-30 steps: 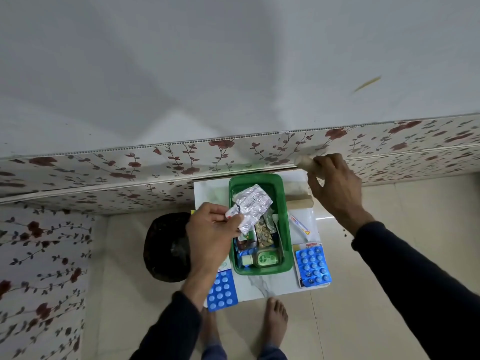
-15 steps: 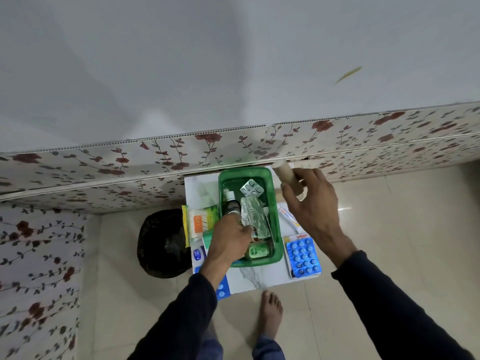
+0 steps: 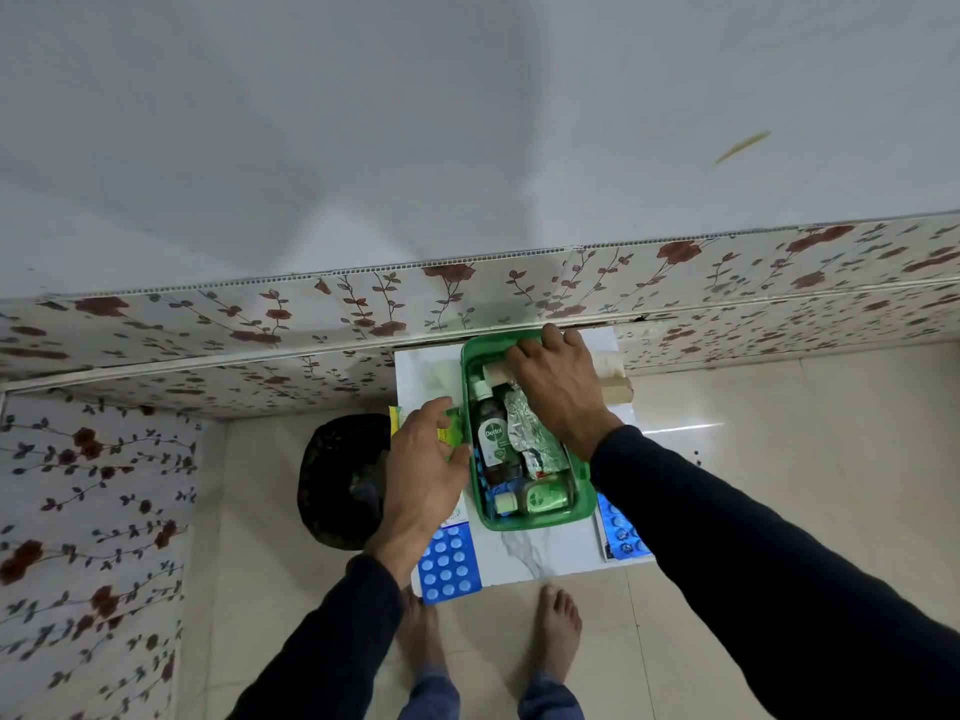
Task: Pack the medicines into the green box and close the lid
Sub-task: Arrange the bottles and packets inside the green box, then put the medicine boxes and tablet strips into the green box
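The green box (image 3: 540,522) stands open on a small white marble-look table (image 3: 524,556). Inside lie a Dettol bottle (image 3: 493,433), silver foil strips (image 3: 527,428), and small green and white bottles (image 3: 540,498). My right hand (image 3: 558,387) is over the far end of the box, shut on a beige bandage roll (image 3: 496,373) that lies inside the rim. My left hand (image 3: 423,470) is at the box's left side, fingers curled on a yellow-green packet (image 3: 447,426). Blue blister packs lie at the front left (image 3: 447,566) and right (image 3: 621,530) of the table.
A black bag-lined bin (image 3: 340,478) sits on the floor left of the table. A beige roll (image 3: 615,389) lies behind my right wrist. Floral wall panels (image 3: 363,314) back the table. My bare feet (image 3: 558,628) stand at its front edge.
My right hand has carried the bandage roll from beside the box into its far end. My left hand left the foil strips in the box and moved left onto the yellow-green packet.
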